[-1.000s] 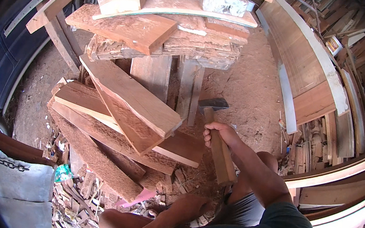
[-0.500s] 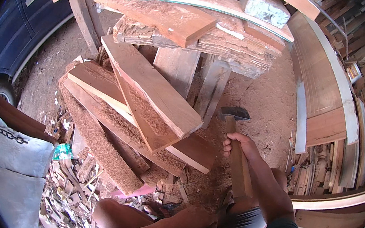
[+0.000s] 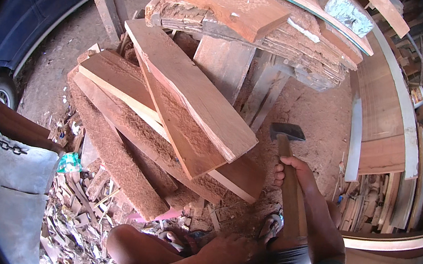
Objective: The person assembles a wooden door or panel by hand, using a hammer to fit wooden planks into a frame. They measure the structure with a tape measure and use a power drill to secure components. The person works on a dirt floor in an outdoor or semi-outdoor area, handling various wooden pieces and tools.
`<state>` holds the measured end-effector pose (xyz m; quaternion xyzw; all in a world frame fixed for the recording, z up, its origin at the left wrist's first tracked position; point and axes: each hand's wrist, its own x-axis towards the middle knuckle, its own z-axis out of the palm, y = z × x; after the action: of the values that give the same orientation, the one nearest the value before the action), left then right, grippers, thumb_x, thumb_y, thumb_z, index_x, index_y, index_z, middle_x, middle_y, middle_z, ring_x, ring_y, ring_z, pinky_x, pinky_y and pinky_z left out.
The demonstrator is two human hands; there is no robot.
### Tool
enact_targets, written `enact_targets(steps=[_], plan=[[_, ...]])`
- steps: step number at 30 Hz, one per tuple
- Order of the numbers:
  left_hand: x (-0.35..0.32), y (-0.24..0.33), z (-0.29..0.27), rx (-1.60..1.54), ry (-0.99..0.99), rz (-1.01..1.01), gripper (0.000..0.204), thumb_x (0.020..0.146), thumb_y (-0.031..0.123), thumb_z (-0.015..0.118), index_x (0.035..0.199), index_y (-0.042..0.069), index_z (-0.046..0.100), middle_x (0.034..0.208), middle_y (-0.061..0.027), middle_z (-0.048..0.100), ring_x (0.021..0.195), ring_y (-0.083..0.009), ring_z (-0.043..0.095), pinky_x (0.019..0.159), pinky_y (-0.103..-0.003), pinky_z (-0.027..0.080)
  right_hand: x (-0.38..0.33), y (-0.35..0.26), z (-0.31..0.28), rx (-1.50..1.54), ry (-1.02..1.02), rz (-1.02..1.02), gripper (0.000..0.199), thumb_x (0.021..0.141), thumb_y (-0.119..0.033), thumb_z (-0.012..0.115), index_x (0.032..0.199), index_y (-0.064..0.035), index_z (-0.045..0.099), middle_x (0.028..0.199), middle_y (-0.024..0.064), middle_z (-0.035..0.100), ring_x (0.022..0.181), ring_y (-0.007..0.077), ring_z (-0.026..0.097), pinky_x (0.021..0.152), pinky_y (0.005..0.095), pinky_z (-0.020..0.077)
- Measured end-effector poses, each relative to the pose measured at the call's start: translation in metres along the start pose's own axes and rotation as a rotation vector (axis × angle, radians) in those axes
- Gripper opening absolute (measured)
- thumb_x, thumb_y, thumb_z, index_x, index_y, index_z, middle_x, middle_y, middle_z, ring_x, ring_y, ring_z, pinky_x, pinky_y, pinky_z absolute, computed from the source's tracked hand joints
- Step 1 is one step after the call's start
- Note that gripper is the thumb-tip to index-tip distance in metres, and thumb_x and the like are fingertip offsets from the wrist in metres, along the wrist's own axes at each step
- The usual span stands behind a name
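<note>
My right hand is wrapped round the thick wooden handle of a hammer, close below its dark metal head. The handle slopes down toward my lap. My left hand lies low over my legs, near the lower end of the handle; its fingers are dark and hard to make out. In front of me, a stack of sawdust-covered boards leans at a slant. A thick, pale board lies across the top of them, its near end left of the hammer head.
Beyond the boards stands a rough timber bench with planks on it. A panel and stacked lumber line the right side. Wood scraps litter the ground at left, beside a metal sheet with a chain. A blue vehicle is behind.
The view has shifted, so the boards and bench appear tilted and moved somewhat to the right. My right hand keeps its hold on the hammer; my left hand stays low over my legs.
</note>
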<state>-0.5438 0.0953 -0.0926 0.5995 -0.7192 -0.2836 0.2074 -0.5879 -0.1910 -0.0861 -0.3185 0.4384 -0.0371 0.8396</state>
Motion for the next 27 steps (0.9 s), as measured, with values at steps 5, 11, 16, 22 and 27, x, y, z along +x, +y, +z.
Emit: enact_targets(steps=[5, 11, 16, 22, 27], plan=[[-0.002, 0.001, -0.012, 0.011, -0.047, -0.06, 0.049, 0.09, 0.025, 0.059, 0.135, 0.006, 0.053, 0.119, -0.0116, 0.063, 0.103, -0.0302, 0.064, 0.091, -0.045, 0.051, 0.007, 0.001, 0.004, -0.035, 0.015, 0.045, 0.016, 0.094, -0.019, 0.06, 0.102, -0.0102, 0.049, 0.08, 0.0032, 0.055, 0.065, 0.0146, 0.052, 0.061, 0.031, 0.0454], [-0.005, 0.005, 0.003, 0.151, 0.042, -0.118, 0.05, 0.093, 0.028, 0.057, 0.14, 0.012, 0.05, 0.122, -0.0123, 0.062, 0.103, -0.0302, 0.063, 0.088, -0.047, 0.052, 0.012, 0.004, -0.004, -0.041, 0.036, 0.054, 0.011, 0.094, -0.02, 0.059, 0.097, -0.0117, 0.054, 0.08, 0.002, 0.055, 0.064, 0.0139, 0.052, 0.059, 0.0295, 0.0436], [-0.014, -0.003, 0.02, 0.061, 0.23, -0.03, 0.05, 0.093, 0.028, 0.057, 0.139, 0.01, 0.05, 0.124, -0.0145, 0.06, 0.107, -0.0319, 0.062, 0.094, -0.046, 0.049, 0.01, 0.005, 0.008, 0.002, 0.007, 0.065, 0.013, 0.093, -0.021, 0.061, 0.098, -0.0113, 0.055, 0.078, 0.0022, 0.056, 0.063, 0.0141, 0.052, 0.06, 0.03, 0.044], [-0.015, 0.002, -0.02, -0.041, 0.01, -0.118, 0.049, 0.092, 0.027, 0.058, 0.137, 0.008, 0.051, 0.124, -0.0154, 0.06, 0.11, -0.0327, 0.06, 0.098, -0.046, 0.047, 0.013, 0.009, 0.008, -0.101, 0.077, 0.023, 0.015, 0.092, -0.02, 0.063, 0.098, -0.0101, 0.054, 0.081, 0.0029, 0.056, 0.065, 0.0151, 0.053, 0.06, 0.0303, 0.0458], [-0.008, -0.001, -0.025, -0.057, -0.142, -0.099, 0.047, 0.091, 0.026, 0.06, 0.132, 0.005, 0.053, 0.124, -0.0151, 0.06, 0.112, -0.0325, 0.06, 0.099, -0.045, 0.046, 0.017, 0.008, 0.003, -0.03, -0.013, 0.036, 0.02, 0.094, -0.022, 0.062, 0.104, -0.0064, 0.055, 0.083, 0.0072, 0.062, 0.069, 0.0188, 0.061, 0.065, 0.0368, 0.0533]])
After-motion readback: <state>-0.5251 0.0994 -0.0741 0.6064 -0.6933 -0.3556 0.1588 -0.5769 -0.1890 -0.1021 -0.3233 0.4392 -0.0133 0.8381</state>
